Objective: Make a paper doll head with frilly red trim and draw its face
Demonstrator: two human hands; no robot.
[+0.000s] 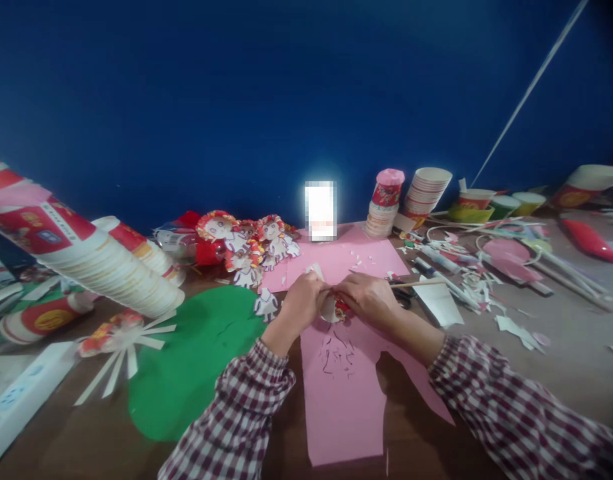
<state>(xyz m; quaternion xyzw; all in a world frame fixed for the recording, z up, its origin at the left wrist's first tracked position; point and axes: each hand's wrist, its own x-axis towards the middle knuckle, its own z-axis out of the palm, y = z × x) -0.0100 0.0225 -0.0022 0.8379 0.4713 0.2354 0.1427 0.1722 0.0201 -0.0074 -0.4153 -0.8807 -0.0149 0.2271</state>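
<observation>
My left hand (302,299) and my right hand (370,300) meet above the pink paper (343,423), fingers closed. Pinched between them is a small paper cutout (330,311), whitish with a red patterned edge; the fingers hide most of it. Dark pen strokes mark the pink paper just below. Left of my hands stand several paper figures (273,237) with red and orange frilled edges. One small white cutout (266,304) lies next to my left wrist. A thin wooden stick (416,285) shows beyond my right hand.
A large green paper shape (196,367) lies to the left, near leaning stacked paper cups (121,267). More cup stacks (426,193) stand at the back right. Pens (443,260), paper scraps (516,330) and a red object (591,240) are spread rightward. A bright pixelated patch (320,210) stands behind.
</observation>
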